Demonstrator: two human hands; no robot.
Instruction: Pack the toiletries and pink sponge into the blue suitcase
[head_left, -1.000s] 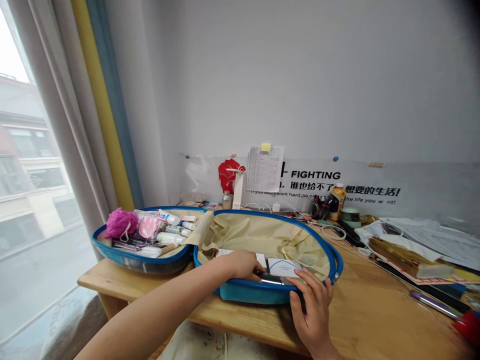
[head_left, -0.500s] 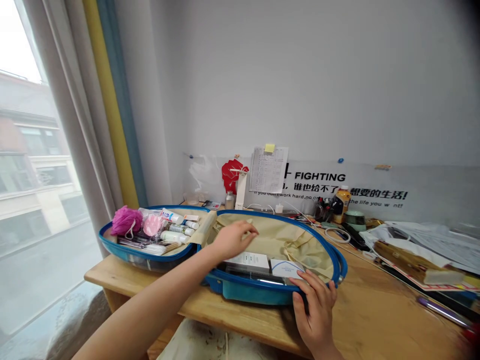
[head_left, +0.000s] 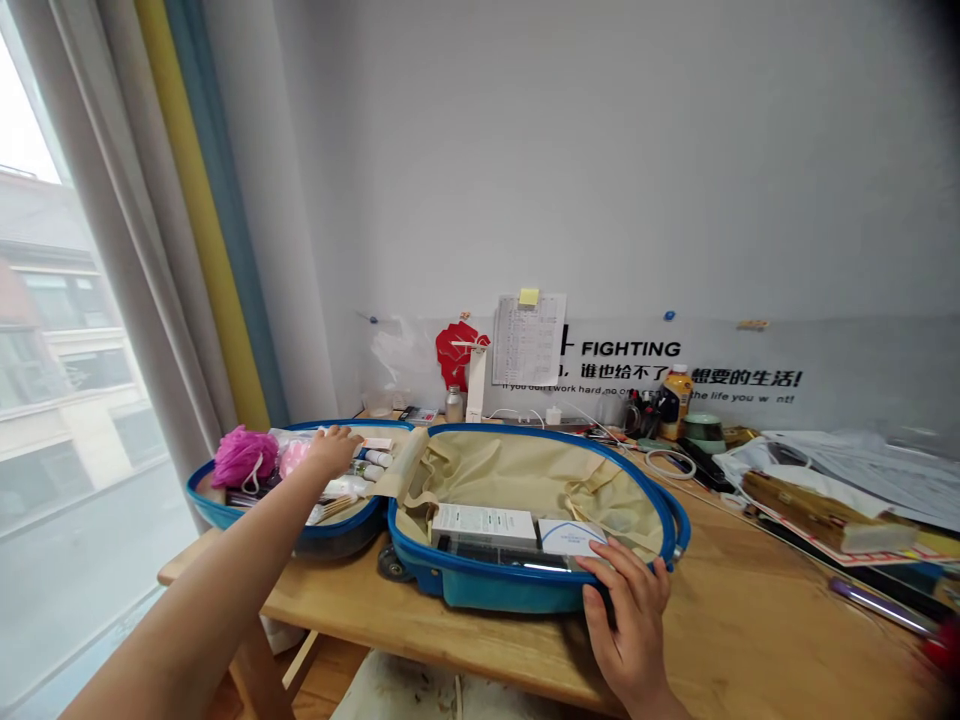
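An open blue suitcase (head_left: 517,590) with beige lining lies in two halves across the wooden table. My left hand (head_left: 336,450) is over its left half, fingers apart and lowered among toiletries; the fingertips are partly hidden. Around it are a pink bath puff (head_left: 244,457), a pink dotted item (head_left: 294,457), small bottles (head_left: 373,458) and a white bottle (head_left: 349,486). On the right half's front rim, my right hand (head_left: 626,610) grips the edge, fingers over it and thumb against the outside. Just inside are a white box (head_left: 484,522) and a smaller white box (head_left: 571,537).
Behind the suitcase stand a white lamp (head_left: 477,385), a glass jar (head_left: 454,403) and a yellow bottle (head_left: 676,400). Papers and a brown case (head_left: 817,505) crowd the table's right side. A purple pen-like object (head_left: 881,604) lies nearer. A curtain (head_left: 161,270) hangs beside the window.
My left hand has moved left from above the suitcase's right half to the toiletries in the left half. My right hand stays on the rim. The view has shifted slightly.
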